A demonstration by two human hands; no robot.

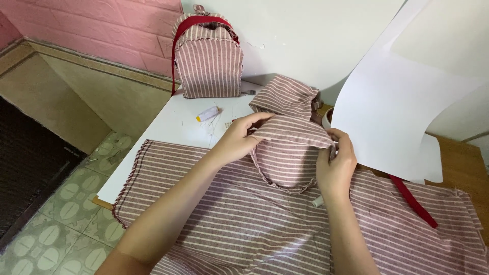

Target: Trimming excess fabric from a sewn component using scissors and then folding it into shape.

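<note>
Both hands on half-sewn striped pouch point(290, 153), mid worktop point(168, 127), atop large striped cloth point(244, 224) covering near edge. Left hand point(237, 140): fingers closed on pouch's folded top flap, left side. Right hand point(336, 165): fingers pinched shut on flap's right end. Finished striped backpack point(209, 58) with red strap upright at far edge, against wall. Thread spool point(208, 113) lies between backpack and pouch. White paper sheet point(387, 102) curls over right side; red strap point(412, 201) emerges beneath it.

Bright, even daylight; soft shadows under the forearms on the striped cloth point(265, 224). Sharp focus, no glare, slight wide-angle stretch at edges.
</note>
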